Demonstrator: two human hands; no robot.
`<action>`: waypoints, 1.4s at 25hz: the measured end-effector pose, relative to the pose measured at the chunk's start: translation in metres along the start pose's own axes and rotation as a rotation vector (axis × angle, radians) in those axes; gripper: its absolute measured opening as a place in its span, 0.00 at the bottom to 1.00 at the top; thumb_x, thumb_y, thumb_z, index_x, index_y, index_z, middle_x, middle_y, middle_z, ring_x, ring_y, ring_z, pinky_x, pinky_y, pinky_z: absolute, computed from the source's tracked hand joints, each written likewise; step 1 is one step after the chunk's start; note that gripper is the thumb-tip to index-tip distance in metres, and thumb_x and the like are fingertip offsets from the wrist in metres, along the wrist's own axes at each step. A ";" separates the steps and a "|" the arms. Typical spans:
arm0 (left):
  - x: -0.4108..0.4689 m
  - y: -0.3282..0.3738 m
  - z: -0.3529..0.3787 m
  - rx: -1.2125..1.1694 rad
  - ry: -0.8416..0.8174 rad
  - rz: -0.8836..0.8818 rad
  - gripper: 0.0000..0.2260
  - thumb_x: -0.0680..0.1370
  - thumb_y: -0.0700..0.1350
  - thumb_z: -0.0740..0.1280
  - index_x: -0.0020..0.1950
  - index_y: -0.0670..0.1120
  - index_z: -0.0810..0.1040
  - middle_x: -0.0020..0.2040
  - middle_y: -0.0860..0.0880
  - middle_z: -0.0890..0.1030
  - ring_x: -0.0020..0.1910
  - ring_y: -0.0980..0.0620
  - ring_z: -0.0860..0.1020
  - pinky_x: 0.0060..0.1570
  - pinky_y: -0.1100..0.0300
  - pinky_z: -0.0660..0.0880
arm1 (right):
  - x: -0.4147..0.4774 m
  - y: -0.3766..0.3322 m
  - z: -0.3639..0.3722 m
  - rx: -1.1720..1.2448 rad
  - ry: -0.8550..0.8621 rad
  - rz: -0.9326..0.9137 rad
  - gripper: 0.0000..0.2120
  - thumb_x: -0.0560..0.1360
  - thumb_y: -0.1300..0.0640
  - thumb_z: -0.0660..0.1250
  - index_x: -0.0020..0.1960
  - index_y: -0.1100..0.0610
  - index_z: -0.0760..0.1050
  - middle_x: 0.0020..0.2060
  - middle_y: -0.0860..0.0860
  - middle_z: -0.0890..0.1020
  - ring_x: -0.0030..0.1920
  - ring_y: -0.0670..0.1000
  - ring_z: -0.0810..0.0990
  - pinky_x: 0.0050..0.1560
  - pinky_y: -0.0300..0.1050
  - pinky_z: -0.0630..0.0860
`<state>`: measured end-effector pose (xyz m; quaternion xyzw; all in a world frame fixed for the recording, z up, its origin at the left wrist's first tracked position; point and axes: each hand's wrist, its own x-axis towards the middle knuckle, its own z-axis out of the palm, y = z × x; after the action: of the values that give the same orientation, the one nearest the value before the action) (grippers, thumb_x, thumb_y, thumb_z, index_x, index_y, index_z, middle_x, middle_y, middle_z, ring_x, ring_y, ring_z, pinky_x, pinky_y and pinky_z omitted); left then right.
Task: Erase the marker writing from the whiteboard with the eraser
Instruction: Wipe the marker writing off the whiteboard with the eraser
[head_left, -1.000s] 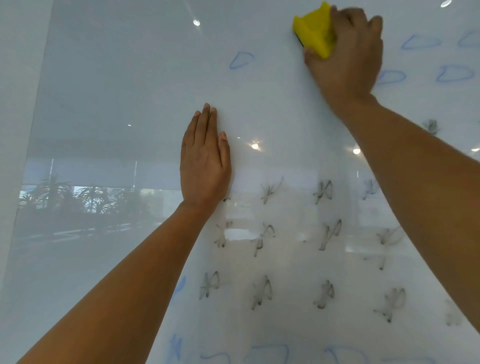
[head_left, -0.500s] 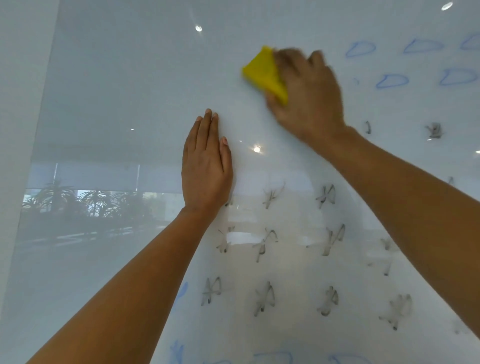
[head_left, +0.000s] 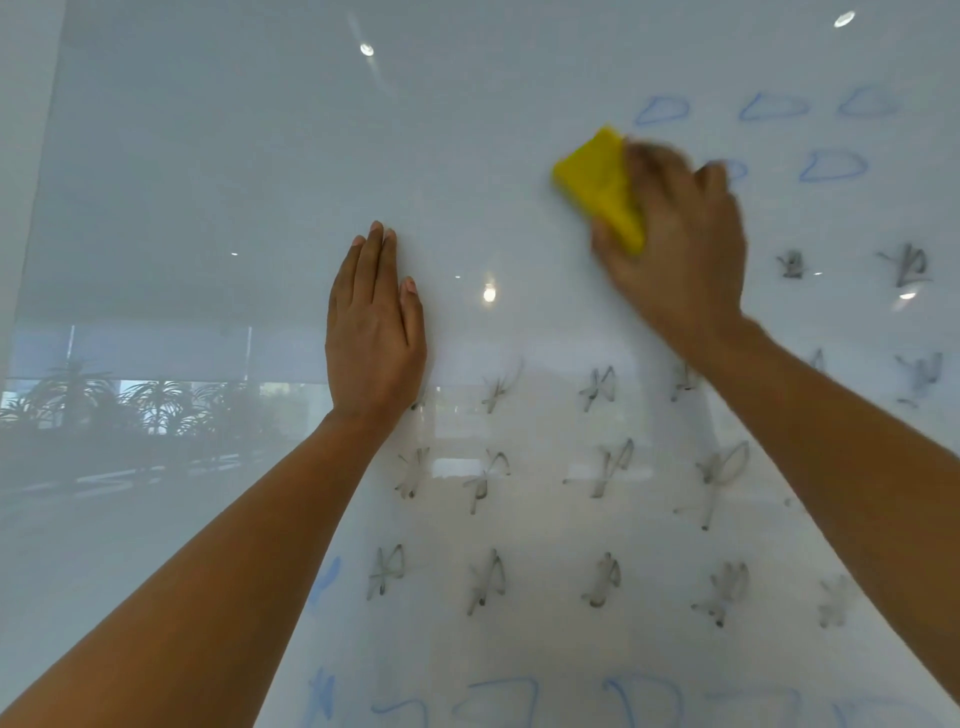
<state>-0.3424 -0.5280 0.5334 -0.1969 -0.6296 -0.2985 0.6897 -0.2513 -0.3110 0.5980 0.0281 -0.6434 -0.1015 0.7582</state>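
Right hand (head_left: 680, 244) clamped around a yellow eraser (head_left: 602, 187), pressed flat against the whiteboard (head_left: 208, 182) up in the upper right. Fingers wrapped over the eraser's right side, thumb tucked under its lower edge. Pretty blurry there, so couldn't make out the fingertips properly.

Left hand (head_left: 374, 332) spread flat on the board near the middle, fingers together and pointing up, thumb alongside, holding nothing. Well apart from the right hand, lower and to its left.

Blue outlines (head_left: 662, 110) sat just above and right of the eraser, three in a top row plus one more (head_left: 831, 166) lower down, and another partly hidden behind the right hand's knuckles. Smudgy grey scribbles (head_left: 602, 387) filled the lower half in rows, running under the right forearm. A couple more grey ones (head_left: 906, 267) out to the right of the right wrist. More blue marks (head_left: 498, 701) along the very bottom edge, cut off by the frame.

Left part of the board looked bare, just glossy, with reflected ceiling lights (head_left: 489, 293) and palm-like plants (head_left: 156, 405).
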 end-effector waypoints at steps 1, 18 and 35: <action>-0.001 0.000 0.000 0.003 -0.007 -0.005 0.21 0.82 0.45 0.50 0.75 0.41 0.59 0.76 0.45 0.61 0.76 0.48 0.57 0.75 0.58 0.51 | 0.018 0.007 0.002 -0.031 0.008 0.147 0.28 0.75 0.48 0.60 0.71 0.58 0.63 0.68 0.53 0.70 0.56 0.61 0.71 0.49 0.54 0.70; 0.014 0.079 0.013 -0.019 -0.077 0.132 0.20 0.83 0.44 0.51 0.75 0.42 0.59 0.76 0.45 0.61 0.76 0.49 0.57 0.75 0.57 0.50 | 0.005 0.024 -0.016 0.081 0.009 0.248 0.27 0.73 0.50 0.63 0.70 0.58 0.65 0.66 0.55 0.71 0.57 0.62 0.71 0.50 0.54 0.70; 0.004 0.081 0.033 -0.043 -0.070 0.102 0.21 0.83 0.44 0.51 0.75 0.41 0.58 0.76 0.45 0.60 0.76 0.49 0.56 0.75 0.56 0.51 | -0.059 0.051 -0.027 0.115 -0.008 -0.070 0.25 0.72 0.51 0.66 0.67 0.59 0.70 0.64 0.53 0.75 0.48 0.60 0.73 0.45 0.51 0.72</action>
<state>-0.3135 -0.4467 0.5500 -0.2537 -0.6362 -0.2693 0.6770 -0.2275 -0.2519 0.5446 0.0936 -0.6499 -0.0907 0.7487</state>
